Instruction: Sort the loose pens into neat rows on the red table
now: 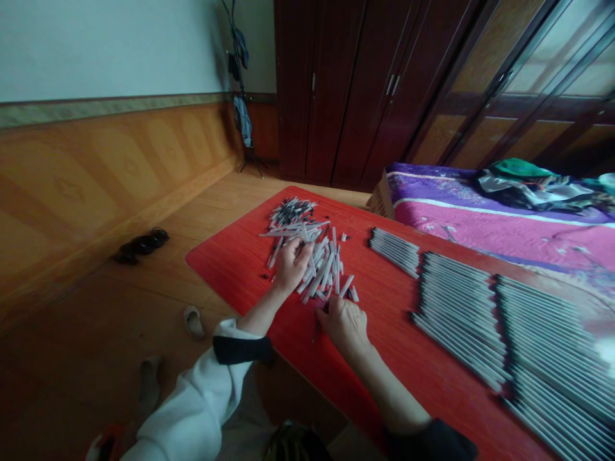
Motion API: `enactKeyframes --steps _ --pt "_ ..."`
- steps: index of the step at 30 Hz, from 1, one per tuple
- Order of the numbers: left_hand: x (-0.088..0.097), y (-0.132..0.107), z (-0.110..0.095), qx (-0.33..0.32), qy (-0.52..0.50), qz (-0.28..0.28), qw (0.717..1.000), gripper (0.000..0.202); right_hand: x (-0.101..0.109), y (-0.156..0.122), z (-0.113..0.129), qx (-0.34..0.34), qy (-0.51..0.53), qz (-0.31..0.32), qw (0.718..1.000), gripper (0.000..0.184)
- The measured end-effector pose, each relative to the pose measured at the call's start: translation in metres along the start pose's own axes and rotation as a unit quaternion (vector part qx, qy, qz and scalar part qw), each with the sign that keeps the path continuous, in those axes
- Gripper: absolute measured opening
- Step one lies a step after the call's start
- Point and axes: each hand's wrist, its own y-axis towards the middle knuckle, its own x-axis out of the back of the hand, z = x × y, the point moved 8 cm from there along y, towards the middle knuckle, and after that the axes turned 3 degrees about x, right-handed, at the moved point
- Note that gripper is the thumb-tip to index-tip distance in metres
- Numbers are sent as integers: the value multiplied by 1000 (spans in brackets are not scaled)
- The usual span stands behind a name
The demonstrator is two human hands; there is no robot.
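Observation:
A loose heap of grey pen barrels and small caps (312, 253) lies on the red table (240, 262). My left hand (291, 262) rests in the heap with its fingers curled around a few grey pieces. My right hand (344, 325) sits on the table just in front of the heap, fingers bent, pinching a thin dark pen part that points down toward the table edge. To the right, finished grey pens lie in neat rows (461, 307), with a small separate row (394, 251) nearer the heap.
A bed with a purple and pink cover (480, 218) stands behind the table. Dark wardrobes (355, 89) fill the back wall. On the wooden floor lie dark shoes (141, 244) and a light slipper (193, 320). A stand with cloth (243, 96) occupies the corner.

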Motion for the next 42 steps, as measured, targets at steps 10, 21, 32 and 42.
enactKeyframes --steps 10,21,32,42 --pt "-36 18 -7 -165 113 6 980 19 5 14 -39 -80 352 -43 931 28" --pt "-61 0 -6 -291 221 88 927 16 149 22 -53 41 568 -399 718 21" --pt "-73 -4 -9 -298 234 147 914 19 142 37 -47 81 467 -420 774 16" --pt "-77 -2 -6 -270 235 160 920 20 137 42 -51 79 440 -415 792 14"
